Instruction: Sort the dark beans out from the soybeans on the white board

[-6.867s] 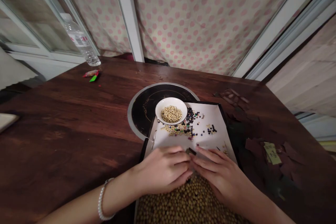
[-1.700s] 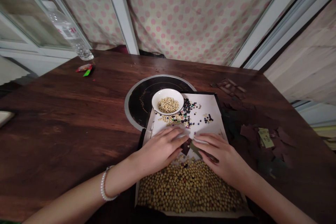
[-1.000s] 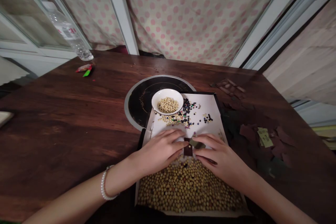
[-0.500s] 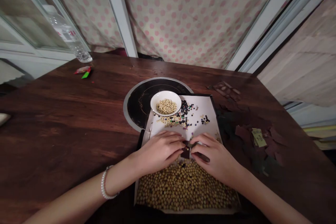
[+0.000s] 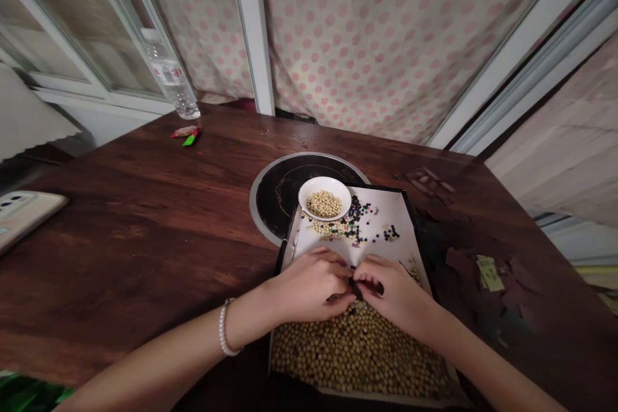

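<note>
A black tray lined with white paper (image 5: 400, 219) lies in front of me on the dark wooden table. A heap of yellow soybeans (image 5: 357, 351) fills its near half. My left hand (image 5: 309, 283) and my right hand (image 5: 393, 290) meet fingertip to fingertip at the heap's far edge. Both are curled and pinch a small dark paper piece (image 5: 355, 288) between them. Beyond my hands lies a scatter of mixed dark, green and yellow beans (image 5: 352, 228). A white bowl (image 5: 324, 197) with yellow beans stands at the tray's far left corner.
The bowl overlaps a round black inset (image 5: 284, 187) in the table. Torn dark paper scraps and a yellowish slip (image 5: 487, 270) lie right of the tray. A plastic bottle (image 5: 168, 77), a candy wrapper (image 5: 184, 135) and a phone (image 5: 24, 215) sit to the left.
My fingers, flat and slightly apart on the white paper a second ago, have curled and closed together on the dark piece. The view has shifted a little to the left.
</note>
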Demonstrator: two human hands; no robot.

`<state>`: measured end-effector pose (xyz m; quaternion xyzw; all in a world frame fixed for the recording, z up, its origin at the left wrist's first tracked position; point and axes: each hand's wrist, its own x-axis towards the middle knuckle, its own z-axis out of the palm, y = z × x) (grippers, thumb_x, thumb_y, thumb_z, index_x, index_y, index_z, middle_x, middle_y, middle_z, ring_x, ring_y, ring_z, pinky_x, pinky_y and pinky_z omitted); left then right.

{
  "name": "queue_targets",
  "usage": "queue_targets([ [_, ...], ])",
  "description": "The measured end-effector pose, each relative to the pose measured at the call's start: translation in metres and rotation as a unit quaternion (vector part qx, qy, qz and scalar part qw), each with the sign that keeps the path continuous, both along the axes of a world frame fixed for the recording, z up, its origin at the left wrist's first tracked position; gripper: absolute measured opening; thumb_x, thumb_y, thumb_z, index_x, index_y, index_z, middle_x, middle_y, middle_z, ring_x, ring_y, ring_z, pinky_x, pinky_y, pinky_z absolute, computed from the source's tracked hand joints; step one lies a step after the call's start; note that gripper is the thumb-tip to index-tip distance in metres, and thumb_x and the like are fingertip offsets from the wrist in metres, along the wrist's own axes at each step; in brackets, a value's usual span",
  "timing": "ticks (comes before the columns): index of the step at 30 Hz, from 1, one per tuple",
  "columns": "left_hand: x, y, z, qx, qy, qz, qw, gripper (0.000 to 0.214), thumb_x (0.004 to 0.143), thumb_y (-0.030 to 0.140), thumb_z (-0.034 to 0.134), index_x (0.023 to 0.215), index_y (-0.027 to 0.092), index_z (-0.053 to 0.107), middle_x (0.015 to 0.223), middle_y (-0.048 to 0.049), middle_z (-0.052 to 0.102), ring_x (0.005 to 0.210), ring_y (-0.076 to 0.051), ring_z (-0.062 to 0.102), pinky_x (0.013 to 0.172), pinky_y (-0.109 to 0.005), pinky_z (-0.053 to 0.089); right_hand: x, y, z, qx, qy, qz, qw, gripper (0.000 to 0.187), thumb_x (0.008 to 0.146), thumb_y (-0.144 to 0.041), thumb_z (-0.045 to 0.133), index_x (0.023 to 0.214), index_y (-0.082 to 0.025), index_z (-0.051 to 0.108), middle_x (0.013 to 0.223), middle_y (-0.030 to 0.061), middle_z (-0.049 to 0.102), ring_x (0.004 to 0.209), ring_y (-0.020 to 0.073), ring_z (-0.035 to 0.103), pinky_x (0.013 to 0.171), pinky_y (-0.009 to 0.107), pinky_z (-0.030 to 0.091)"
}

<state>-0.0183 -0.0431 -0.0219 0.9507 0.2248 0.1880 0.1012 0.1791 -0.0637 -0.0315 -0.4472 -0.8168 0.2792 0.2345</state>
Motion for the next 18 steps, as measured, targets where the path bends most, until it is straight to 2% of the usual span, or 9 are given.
queue_targets([
  [5, -0.001, -0.001, 0.001, -0.002, 0.011, 0.007, 1.000, 0.019, 0.085, 0.025, 0.058, 0.071, 0.019, 0.070, 0.079, -0.0030, 0.071, 0.088, -0.021, 0.063, 0.080, -0.035, 0.045, -0.010, 0.006, -0.002, 0.005, 0.002, -0.038, 0.999, 0.021, 0.064, 0.002, 0.050, 0.060, -0.018, 0.049, 0.059, -0.0040, 0.047, 0.053, 0.0099, 0.044, 0.050, 0.020, 0.032],
  [11, -0.001, -0.003, 0.001, 0.009, 0.026, 0.010, 1.000, 0.019, 0.085, 0.024, 0.056, 0.075, 0.018, 0.071, 0.078, -0.0047, 0.070, 0.086, -0.022, 0.063, 0.078, -0.037, 0.044, -0.014, 0.002, -0.001, 0.015, -0.015, -0.058, 0.998, 0.018, 0.061, 0.000, 0.049, 0.060, -0.019, 0.050, 0.057, -0.0031, 0.049, 0.051, 0.0110, 0.048, 0.048, 0.021, 0.035],
  [15, -0.002, -0.005, -0.001, 0.021, 0.021, 0.014, 0.999, 0.021, 0.084, 0.026, 0.058, 0.069, 0.018, 0.069, 0.075, -0.0040, 0.069, 0.081, -0.021, 0.063, 0.073, -0.037, 0.044, -0.010, 0.009, 0.022, 0.020, -0.017, -0.065, 0.998, 0.017, 0.063, -0.004, 0.049, 0.065, -0.019, 0.057, 0.059, -0.0010, 0.057, 0.052, 0.0127, 0.053, 0.048, 0.022, 0.041],
  [18, -0.003, -0.004, -0.004, 0.032, 0.015, 0.014, 0.999, 0.019, 0.083, 0.028, 0.060, 0.072, 0.018, 0.070, 0.077, -0.0034, 0.069, 0.078, -0.021, 0.062, 0.072, -0.036, 0.043, -0.013, 0.028, 0.049, 0.073, -0.003, -0.074, 0.995, 0.014, 0.070, -0.010, 0.050, 0.071, -0.019, 0.061, 0.067, 0.0020, 0.064, 0.057, 0.0140, 0.057, 0.053, 0.024, 0.046],
])
